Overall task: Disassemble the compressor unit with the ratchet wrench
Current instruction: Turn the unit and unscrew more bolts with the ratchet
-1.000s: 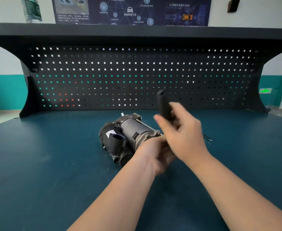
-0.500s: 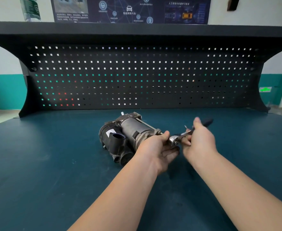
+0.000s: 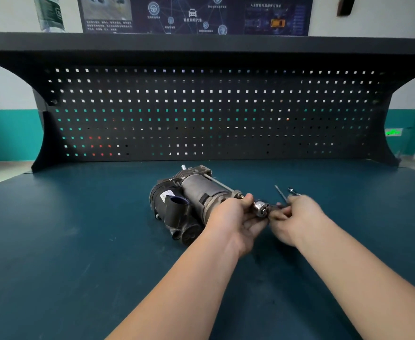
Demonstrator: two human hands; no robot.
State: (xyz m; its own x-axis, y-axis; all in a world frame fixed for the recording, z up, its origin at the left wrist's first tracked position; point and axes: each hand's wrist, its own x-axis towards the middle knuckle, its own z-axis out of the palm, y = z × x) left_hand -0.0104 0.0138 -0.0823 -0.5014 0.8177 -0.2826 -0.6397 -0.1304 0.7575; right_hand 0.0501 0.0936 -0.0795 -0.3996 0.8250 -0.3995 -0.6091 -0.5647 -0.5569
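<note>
Comparing against a second ago: the right hand [image 3: 297, 217] has swung the ratchet wrench [image 3: 262, 207] down from near upright to roughly level, handle pointing right and mostly hidden under the hand. Judged: one stroke on the fastener completed, another likely needed; no bolt is seen backed out at this end yet. Right hand fingers [image 3: 278, 214] are curled round the wrench handle, blurred, so the exact hold is unclear. Left hand [image 3: 235, 218] wraps the near end of the compressor unit [image 3: 191, 202], its fingers curled about the end cap with the thumb tip just beside the chrome ratchet head. The head sits between the two hands, touching the unit's end face. The unit lies on its side on the teal worktop [image 3: 78, 241], long axis running away and left from the hands. Just beyond the right hand, two slim metal pieces [image 3: 286, 193] rest on the worktop; what they are I cannot tell. Farther back stands the black pegboard [image 3: 201, 114].
</note>
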